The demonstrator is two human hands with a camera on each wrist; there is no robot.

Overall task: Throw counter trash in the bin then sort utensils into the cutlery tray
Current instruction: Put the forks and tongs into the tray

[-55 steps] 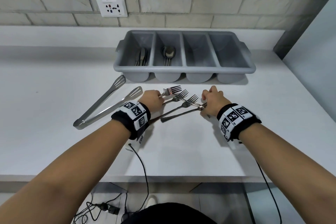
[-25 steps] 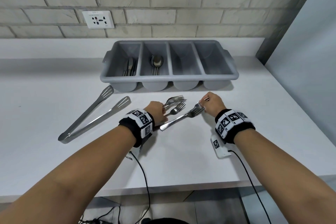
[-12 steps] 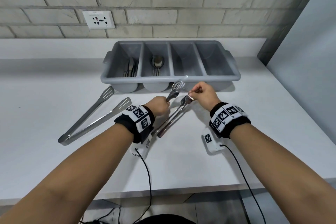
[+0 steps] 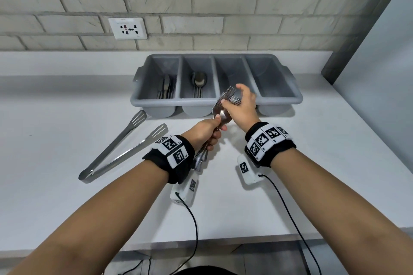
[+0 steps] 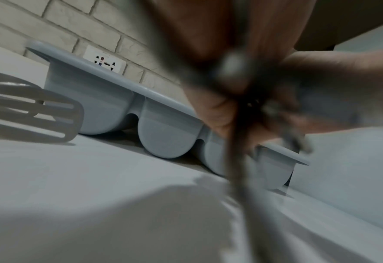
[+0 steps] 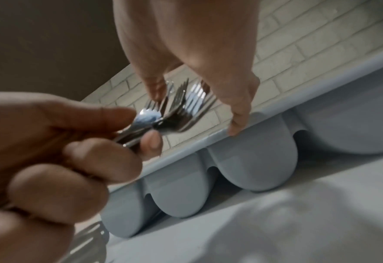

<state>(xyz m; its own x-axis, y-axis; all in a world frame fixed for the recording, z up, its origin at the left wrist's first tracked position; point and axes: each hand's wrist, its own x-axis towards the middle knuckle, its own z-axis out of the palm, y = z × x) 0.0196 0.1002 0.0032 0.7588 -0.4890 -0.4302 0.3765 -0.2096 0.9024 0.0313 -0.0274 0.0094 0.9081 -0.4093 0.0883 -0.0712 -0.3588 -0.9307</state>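
Observation:
My left hand (image 4: 211, 131) grips several steel forks (image 4: 225, 100) by their handles, tines tilted up toward the grey cutlery tray (image 4: 277, 100). The bundle hangs above the counter just before the tray's front rim, near the third compartment. My right hand (image 4: 242, 102) cups the fork heads. In the right wrist view its thumb touches the forks (image 6: 181, 106) at the tines, while the fingers (image 6: 239, 122) stay straight and apart from them. Knives (image 4: 166, 87) lie in the tray's leftmost compartment and spoons (image 4: 199, 82) in the second. The left wrist view shows only blurred handles (image 5: 237, 160).
Steel tongs (image 4: 125, 145) lie on the white counter (image 4: 67, 163) left of my left wrist, tips toward the tray. A brick wall with a socket (image 4: 127, 28) runs behind the tray. A pale panel (image 4: 380, 73) closes the right side. Cables hang over the counter's front edge.
The loose forks have left the counter and now sit bundled in my left hand. Both hands rose and moved toward the tray. My right hand went from pinching one fork to cupping the heads.

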